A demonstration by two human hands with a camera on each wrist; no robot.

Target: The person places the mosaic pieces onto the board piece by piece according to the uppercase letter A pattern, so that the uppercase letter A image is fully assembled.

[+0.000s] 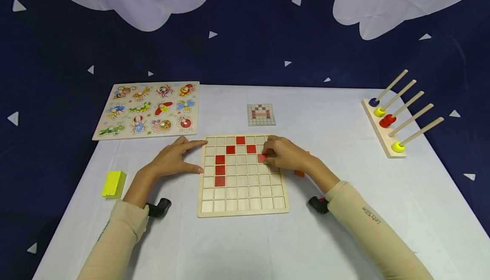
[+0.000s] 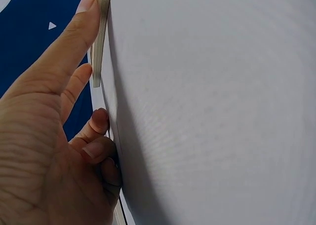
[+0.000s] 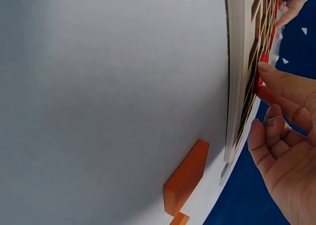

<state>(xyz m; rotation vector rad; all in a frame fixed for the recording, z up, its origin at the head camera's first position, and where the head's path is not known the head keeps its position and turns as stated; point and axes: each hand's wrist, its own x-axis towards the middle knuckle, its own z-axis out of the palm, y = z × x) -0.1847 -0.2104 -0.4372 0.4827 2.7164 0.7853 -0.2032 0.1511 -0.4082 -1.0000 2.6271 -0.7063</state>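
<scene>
A wooden grid board [image 1: 243, 213] lies on the table with several red square tiles [image 1: 220, 170] in its cells. My left hand [image 1: 170, 157] steadies the board's left edge, thumb and index finger stretched apart against it. The left wrist view shows the thumb [image 2: 64, 52] along the board's side and the other fingers bent over the cloth. At the board's upper right, my right hand [image 1: 285, 155] pinches a red tile [image 1: 262, 158] between thumb and index finger, right at a cell. Its remaining fingers are curled in the right wrist view, beside the grid.
Behind the board lies a small pattern card [image 1: 261, 115]. An insect peg puzzle [image 1: 153, 110] is at back left, a yellow block [image 1: 114, 184] at left. Orange blocks [image 3: 186, 178] sit right of the board, partly under my right arm. A peg stand [image 1: 383, 133] with coloured beads stands far right.
</scene>
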